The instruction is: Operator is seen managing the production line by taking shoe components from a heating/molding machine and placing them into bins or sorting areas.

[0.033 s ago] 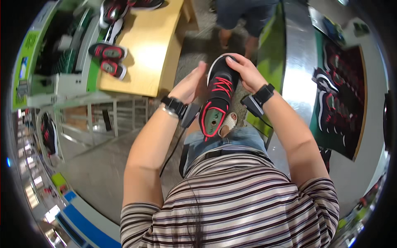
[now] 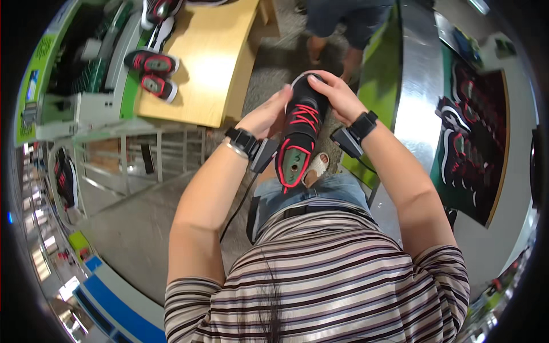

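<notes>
A black sneaker (image 2: pixel 303 117) with red laces and red collar trim is held in front of me, its toe pointing away and its green insole facing up. At the toe, my right hand (image 2: pixel 337 97) grips it with the thumb on top; the other fingers are partly hidden along its right side. My left hand (image 2: pixel 267 116) lies along the shoe's left side with fingers stretched out, slightly blurred at the tips. Those fingertips meet the edge of the toe.
At the far left is a wooden table (image 2: pixel 200 68) bearing several similar sneakers (image 2: pixel 153 62). A metal surface (image 2: pixel 420 86) runs along my right, beside a dark board (image 2: pixel 480 148) with more shoes. Ahead stands another person (image 2: pixel 346 26) in dark shorts.
My left hand has moved inward to the right, from slightly apart to touching the sneaker's side. The right hand keeps its grip on the toe.
</notes>
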`<state>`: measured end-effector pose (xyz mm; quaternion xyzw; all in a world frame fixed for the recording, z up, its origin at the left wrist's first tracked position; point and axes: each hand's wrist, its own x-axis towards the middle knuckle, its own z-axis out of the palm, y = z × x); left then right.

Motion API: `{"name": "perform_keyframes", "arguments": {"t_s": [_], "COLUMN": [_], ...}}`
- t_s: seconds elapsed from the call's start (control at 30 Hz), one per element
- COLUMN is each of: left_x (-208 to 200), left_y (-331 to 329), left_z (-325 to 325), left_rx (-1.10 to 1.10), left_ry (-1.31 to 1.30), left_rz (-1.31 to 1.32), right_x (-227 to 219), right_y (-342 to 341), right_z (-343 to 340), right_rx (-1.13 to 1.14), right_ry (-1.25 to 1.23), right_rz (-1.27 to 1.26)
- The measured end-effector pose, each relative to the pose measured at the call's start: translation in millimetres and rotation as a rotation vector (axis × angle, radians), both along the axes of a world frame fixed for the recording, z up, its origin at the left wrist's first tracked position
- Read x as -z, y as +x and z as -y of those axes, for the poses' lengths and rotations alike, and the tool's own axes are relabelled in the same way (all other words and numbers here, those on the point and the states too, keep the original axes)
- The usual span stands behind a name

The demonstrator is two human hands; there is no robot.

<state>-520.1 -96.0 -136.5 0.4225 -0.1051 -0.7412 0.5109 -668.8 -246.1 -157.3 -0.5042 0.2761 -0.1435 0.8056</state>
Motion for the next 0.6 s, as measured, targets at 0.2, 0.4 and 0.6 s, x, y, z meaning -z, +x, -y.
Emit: {"name": "perform_keyframes", "arguments": {"t_s": [0.2,0.4,0.6], "left_x": [25,103,129], "left_y": [12,19,36], "left_z": [-34,-51,-51], "left_rx": [-0.233,-0.777,-0.871], "left_ry": [0.279,0.407,0.405], "left_rz": [0.033,-0.129,0.040], "right_x": [28,58,86], "right_y": [41,-15,12], "right_z": [-16,-100,-102], "right_rx": [-0.424,-0.400,-0.215], "right_ry": [-0.355,-0.072,0.011], "right_rz": [-0.179,-0.099,-0.161]}}
